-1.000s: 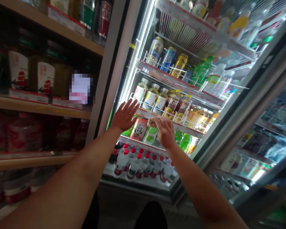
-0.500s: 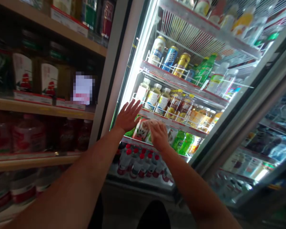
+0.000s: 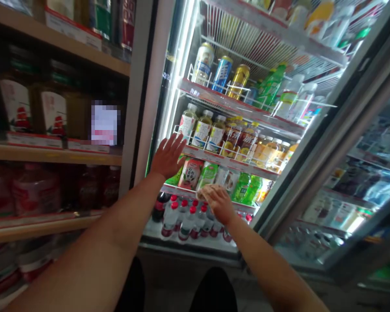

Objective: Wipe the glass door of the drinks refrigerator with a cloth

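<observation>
My left hand, fingers spread, lies flat in front of the lit drinks fridge, apparently against its glass door. It covers part of the left ends of two lower shelves. Lower and to the right, my right hand is closed over a crumpled beige cloth, held flat at the height of the shelf edge above the red-capped bottles. Behind the glass near the cloth stand a red carton, a green carton and green bottles. The palm side of both hands is hidden.
Wooden shelves with dark bottles run along the left. Red-capped water bottles fill the fridge bottom. Cans stand on a higher rack. A metal door frame slants at the right, beside another fridge. My knees show below.
My right hand has moved down with the cloth, from over the cartons to the shelf edge below them. My left hand stays spread at nearly the same place. The view has shifted slightly.
</observation>
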The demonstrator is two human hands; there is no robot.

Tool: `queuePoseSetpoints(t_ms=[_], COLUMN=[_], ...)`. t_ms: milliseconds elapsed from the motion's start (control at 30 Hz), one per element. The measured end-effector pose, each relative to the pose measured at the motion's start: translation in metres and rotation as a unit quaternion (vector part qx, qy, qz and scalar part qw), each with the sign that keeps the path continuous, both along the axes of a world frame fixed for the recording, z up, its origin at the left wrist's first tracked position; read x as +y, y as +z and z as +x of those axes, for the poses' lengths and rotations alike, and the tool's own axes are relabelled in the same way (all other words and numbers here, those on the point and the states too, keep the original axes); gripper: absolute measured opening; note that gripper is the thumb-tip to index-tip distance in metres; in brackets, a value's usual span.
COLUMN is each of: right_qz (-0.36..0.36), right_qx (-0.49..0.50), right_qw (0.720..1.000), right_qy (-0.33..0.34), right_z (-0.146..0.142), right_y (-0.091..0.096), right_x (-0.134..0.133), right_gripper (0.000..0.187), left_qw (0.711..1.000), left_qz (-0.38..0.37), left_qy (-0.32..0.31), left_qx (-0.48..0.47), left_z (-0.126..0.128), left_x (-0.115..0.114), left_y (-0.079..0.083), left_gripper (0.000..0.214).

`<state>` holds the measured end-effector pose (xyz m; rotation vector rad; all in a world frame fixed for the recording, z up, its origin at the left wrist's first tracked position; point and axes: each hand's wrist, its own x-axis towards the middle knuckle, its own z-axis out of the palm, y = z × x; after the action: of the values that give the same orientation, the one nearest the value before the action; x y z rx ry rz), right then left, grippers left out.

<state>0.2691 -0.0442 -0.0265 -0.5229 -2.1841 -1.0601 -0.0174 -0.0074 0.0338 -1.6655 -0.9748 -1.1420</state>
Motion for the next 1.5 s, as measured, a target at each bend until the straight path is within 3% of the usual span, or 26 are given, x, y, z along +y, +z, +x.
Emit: queuePoseSetpoints(t_ms=[67, 233, 400, 600, 800, 933, 1033, 1167, 1267, 1367, 1500], right_qz=[-0.007, 0.014, -0.011, 0.011, -0.006, 0.033, 0.054, 0.013, 0.012, 0.053, 0.056], right_qx=[0.003, 0.125, 0.036, 0.154, 0.074, 0.209, 0.275, 0.225, 0.23, 0.295, 0.297], right_qw=[1.0, 0.992, 0.999, 0.987, 0.997, 0.974, 0.954, 0.967, 0.967, 0.946, 0.94], right_qy=[-0.004, -0.024, -0.013, -0.038, -0.03, -0.078, -0.108, -0.115, -0.107, -0.122, -0.156], right_z=[0.011, 0.037, 0.063, 0.105, 0.14, 0.165, 0.173, 0.176, 0.184, 0.189, 0.184], right_y=[0.001, 0.008, -0.002, -0.002, -0.015, -0.007, -0.023, -0.051, -0.043, -0.031, -0.053], right_x=[-0.001, 0.001, -0.002, -0.003, -0.009, -0.004, -0.003, -0.007, -0.005, -0.001, 0.0], right_gripper=[0.036, 0.04, 0.039, 0.043, 0.036, 0.042, 0.045, 0.047, 0.043, 0.041, 0.038], left_qw=[1.0, 1.0, 1.0, 1.0, 1.0, 1.0, 1.0, 1.0, 0.999, 0.999, 0.992], left_qz=[0.012, -0.002, 0.002, 0.017, -0.003, -0.005, -0.004, -0.025, -0.026, -0.027, -0.093], left_qy=[0.006, 0.021, 0.021, 0.015, 0.015, 0.013, 0.006, 0.01, 0.018, 0.037, 0.083], left_qx=[0.006, 0.008, 0.005, 0.007, -0.004, -0.006, -0.009, -0.016, -0.013, -0.001, 0.002], left_z=[0.0, -0.001, -0.001, -0.001, -0.001, 0.0, 0.001, 0.001, 0.001, 0.002, 0.004], left_x=[0.0, 0.0, 0.001, 0.005, 0.005, 0.003, 0.002, 0.003, 0.003, 0.0, -0.008], left_y=[0.0, 0.001, 0.0, -0.001, -0.001, -0.001, -0.001, -0.001, -0.002, -0.002, -0.003], left_gripper=[0.063, 0.062, 0.064, 0.065, 0.063, 0.063, 0.063, 0.062, 0.061, 0.059, 0.059])
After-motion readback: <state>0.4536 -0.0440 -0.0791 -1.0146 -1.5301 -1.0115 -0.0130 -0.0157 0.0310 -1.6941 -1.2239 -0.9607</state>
